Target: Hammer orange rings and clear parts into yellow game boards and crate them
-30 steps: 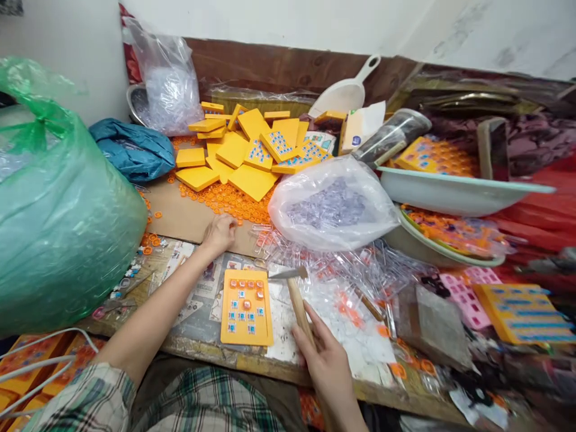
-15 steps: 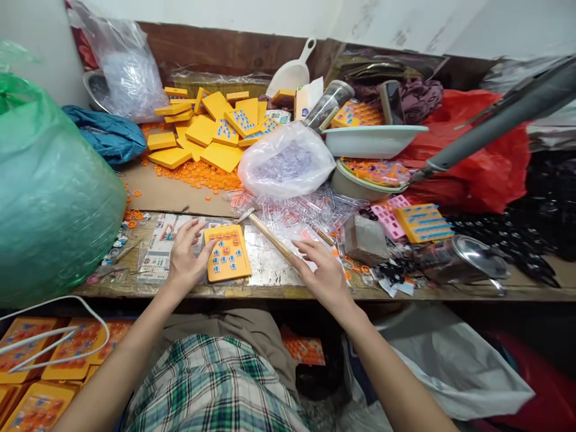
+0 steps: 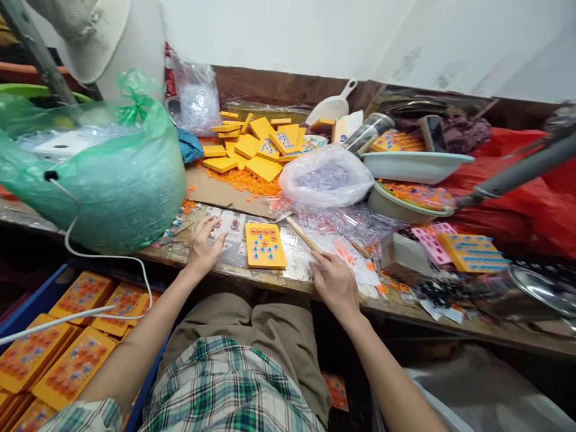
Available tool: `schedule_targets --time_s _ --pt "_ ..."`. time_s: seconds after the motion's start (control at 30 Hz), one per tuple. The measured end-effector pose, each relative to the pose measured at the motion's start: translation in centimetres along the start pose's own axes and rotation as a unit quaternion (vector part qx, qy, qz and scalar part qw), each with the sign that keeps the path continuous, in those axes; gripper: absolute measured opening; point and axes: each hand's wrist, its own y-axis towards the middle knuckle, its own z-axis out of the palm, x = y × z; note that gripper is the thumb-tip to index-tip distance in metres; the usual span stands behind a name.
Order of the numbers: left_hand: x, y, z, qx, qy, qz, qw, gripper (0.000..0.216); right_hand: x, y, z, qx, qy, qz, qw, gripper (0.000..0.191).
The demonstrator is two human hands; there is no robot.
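A yellow slab (image 3: 265,262) lies flat on the worktable, its face set with small blue and orange pieces. Left of it, my left hand (image 3: 205,245) hovers over a printed sheet, fingers apart and holding nothing. My right hand (image 3: 336,281) is closed round the end of the wooden handle of a hammer (image 3: 304,233). The hammer lies slanted just right of the slab, with its metal head near the slab's upper right corner. My right fingers partly hide the handle's end.
A bulging green bag (image 3: 130,198) stands at left. Behind are piled yellow slabs (image 3: 247,146), loose orange pieces (image 3: 243,181) and a white bag of clear pieces (image 3: 326,177). A metal block (image 3: 405,258) sits at right. Filled slabs (image 3: 74,369) fill a blue crate below left.
The camera view has swung left. My right hand's fingers, spread beside the hammer handle before, have closed on its end. My left hand has drawn away from the yellow slab.
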Motion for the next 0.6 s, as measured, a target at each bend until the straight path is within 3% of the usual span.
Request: schedule_targets --time_s 0.17,0.3,0.43,0.6 --pt "1.4 -0.1 0.0 -0.021 -0.104 -0.122 0.987 0.03 0.4 0.4 1.6 -0.021 -0.059 -0.007 0.998 0.031" --pt "2.6 0.0 0.3 -0.034 -0.132 -0.168 0.976 0.031 0.4 0.3 2.1 -0.036 -0.089 -0.014 0.995 0.03" --pt "2.8 0.0 0.4 -0.039 -0.135 -0.175 0.974 0.03 0.2 0.2 2.2 -0.049 -0.108 -0.028 0.993 0.03" --pt "1.5 -0.6 0.5 -0.046 -0.093 -0.137 0.985 0.024 0.0 0.3 2.1 -0.07 -0.123 -0.049 0.989 0.029"
